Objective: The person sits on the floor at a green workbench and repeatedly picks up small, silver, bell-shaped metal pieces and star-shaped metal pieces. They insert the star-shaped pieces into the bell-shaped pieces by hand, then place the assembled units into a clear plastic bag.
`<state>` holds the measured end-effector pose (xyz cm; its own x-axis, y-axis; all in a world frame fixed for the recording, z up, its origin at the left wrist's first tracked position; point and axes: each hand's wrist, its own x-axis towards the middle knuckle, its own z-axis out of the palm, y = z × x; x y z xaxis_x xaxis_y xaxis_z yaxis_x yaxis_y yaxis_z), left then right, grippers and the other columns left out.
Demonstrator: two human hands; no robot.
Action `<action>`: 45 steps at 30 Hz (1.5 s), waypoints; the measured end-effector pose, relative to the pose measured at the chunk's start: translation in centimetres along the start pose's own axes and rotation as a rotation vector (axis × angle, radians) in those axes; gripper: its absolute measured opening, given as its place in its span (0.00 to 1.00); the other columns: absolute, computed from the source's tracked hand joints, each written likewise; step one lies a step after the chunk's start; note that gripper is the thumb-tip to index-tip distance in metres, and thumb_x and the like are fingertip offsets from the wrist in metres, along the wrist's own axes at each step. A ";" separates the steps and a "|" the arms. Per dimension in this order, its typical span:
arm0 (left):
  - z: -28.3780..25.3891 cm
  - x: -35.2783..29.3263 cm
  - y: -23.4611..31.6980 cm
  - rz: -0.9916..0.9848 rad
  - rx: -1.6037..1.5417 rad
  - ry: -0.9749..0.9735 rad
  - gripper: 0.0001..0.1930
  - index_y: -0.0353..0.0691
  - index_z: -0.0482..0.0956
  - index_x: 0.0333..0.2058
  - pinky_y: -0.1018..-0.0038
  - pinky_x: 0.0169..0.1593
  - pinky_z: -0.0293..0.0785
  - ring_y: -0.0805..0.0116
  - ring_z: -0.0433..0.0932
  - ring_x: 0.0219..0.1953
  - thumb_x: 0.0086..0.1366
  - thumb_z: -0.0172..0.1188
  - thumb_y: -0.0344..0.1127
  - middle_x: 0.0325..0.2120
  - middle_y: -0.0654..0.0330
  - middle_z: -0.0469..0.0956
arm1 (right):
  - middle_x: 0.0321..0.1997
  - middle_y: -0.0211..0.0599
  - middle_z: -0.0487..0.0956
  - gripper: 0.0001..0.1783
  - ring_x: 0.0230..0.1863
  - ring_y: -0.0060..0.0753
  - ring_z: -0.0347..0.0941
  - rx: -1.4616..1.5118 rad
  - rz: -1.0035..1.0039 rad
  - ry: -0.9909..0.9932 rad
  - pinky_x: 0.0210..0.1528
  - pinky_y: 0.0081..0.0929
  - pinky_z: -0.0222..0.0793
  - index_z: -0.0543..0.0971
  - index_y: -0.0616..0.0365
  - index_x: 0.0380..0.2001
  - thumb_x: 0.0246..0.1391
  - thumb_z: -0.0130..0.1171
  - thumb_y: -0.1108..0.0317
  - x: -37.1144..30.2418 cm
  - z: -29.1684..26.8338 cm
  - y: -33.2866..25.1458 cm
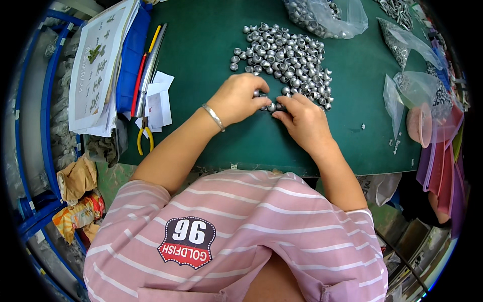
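Silver caps (287, 59), rounded and hollow, lie in a loose, spread heap on the green bench (206, 45), set back from its near edge and roughly midway between its sides. Just beyond the heap sits a clear bag (322, 21) holding more of them. Toward the bench's left edge are a red pencil (138, 85), a shiny metal bar (151, 65), white paper slips (160, 103) and yellow-handled pliers (146, 138), with a blue bin (133, 58) beside them; a pink cup (420, 126) stands near the right edge. Both hands are at the heap's near side, a few caps between them and the rest beyond, and their fingers partly hide the closest pieces. The left hand (260, 95) is half curled, thumb and forefinger apart around a cap; whether it grips cannot be told. The right hand (277, 108) is bent more tightly, fingertips at another cap, its hold equally unclear.
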<state>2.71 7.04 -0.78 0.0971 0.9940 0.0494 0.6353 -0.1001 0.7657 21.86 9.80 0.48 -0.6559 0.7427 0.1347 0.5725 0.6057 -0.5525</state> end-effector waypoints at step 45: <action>0.6 -1.7 1.1 -0.225 -0.402 -0.042 0.09 0.36 0.78 0.35 0.78 0.25 0.68 0.75 0.71 0.24 0.55 0.62 0.32 0.30 0.61 0.77 | 0.19 0.31 0.72 0.08 0.20 0.22 0.66 0.842 0.282 0.004 0.19 0.17 0.60 0.75 0.61 0.27 0.50 0.60 0.66 -2.5 -2.0 2.9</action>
<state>3.70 5.17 -0.40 0.0269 0.9858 -0.1657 0.2975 0.1504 0.9428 26.16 10.33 0.19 -0.5424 0.8346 -0.0957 0.1597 -0.0094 -0.9871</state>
